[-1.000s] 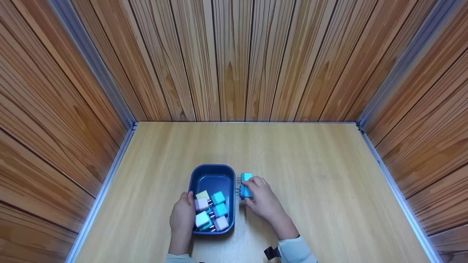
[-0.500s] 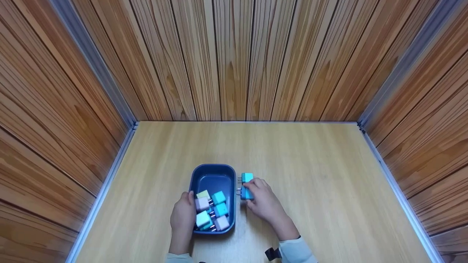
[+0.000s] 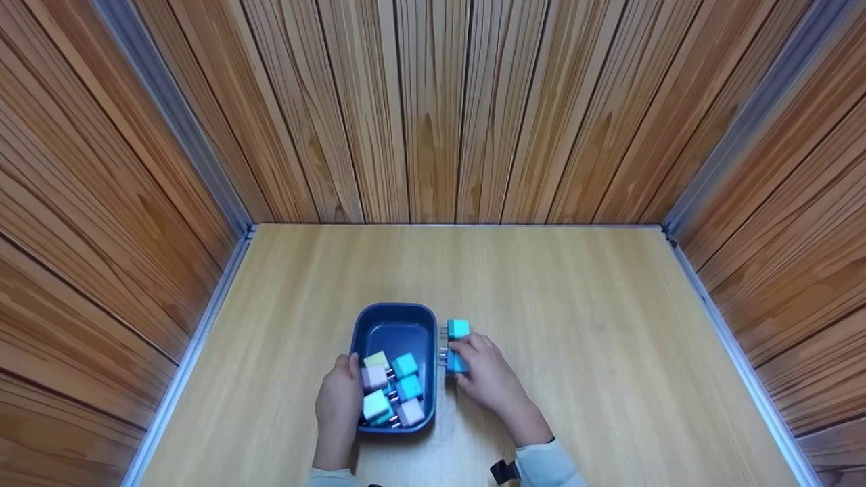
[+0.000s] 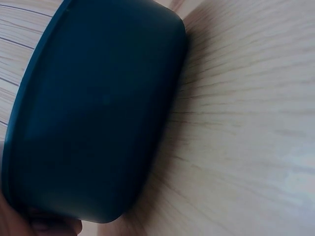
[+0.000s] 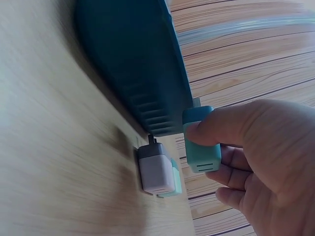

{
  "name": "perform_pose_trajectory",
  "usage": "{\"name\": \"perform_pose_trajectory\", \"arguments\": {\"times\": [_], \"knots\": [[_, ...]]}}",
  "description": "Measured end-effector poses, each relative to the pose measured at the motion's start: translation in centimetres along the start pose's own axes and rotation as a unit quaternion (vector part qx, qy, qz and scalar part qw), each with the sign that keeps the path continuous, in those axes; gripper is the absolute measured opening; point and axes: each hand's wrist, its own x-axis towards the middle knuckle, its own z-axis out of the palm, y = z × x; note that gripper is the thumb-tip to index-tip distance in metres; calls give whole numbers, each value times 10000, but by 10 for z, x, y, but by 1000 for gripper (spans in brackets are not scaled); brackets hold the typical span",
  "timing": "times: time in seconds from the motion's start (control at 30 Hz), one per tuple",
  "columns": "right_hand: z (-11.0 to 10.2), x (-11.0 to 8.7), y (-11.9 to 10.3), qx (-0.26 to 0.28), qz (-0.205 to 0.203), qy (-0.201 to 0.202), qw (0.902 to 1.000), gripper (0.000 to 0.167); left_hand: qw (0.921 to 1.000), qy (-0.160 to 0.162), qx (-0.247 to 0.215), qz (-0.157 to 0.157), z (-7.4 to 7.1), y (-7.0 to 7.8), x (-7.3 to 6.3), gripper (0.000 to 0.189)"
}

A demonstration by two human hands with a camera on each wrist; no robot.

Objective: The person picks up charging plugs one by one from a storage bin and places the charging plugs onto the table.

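My left hand [image 3: 339, 394] grips the left rim of a dark blue plastic bin [image 3: 394, 312], thumb over the edge. In the left wrist view, the bin's outer wall [image 4: 98, 108] fills the left side, with fingertips [image 4: 54, 226] at its lower corner. Several pastel and blue plug chargers [image 3: 408, 388] lie in the bin's near half. Right of the bin, my right hand [image 3: 492, 374] pinches a blue-and-teal plug charger [image 5: 201, 150] between thumb and fingers, prongs toward the bin. Below it, a lavender charger [image 5: 156, 172] and a mint charger [image 5: 176, 179] stand on the table.
The wood-grain table [image 3: 575, 304] is bounded by wooden walls [image 3: 433, 115] at the back and both sides, with metal strips along the corners. A turquoise charger [image 3: 459, 329] sits by the bin's right wall, just beyond my right hand.
My right hand has shifted slightly nearer to me with the pinched charger, widening the gap to the turquoise charger. The left hand and bin are nearly still.
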Motion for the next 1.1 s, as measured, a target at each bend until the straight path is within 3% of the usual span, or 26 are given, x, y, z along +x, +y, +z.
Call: {"name": "perform_pose_trajectory", "arguments": {"times": [1.1], "knots": [[14, -4, 5, -287, 194, -264, 9991, 52, 9998, -135, -125, -125, 0, 1, -1, 48]]}}
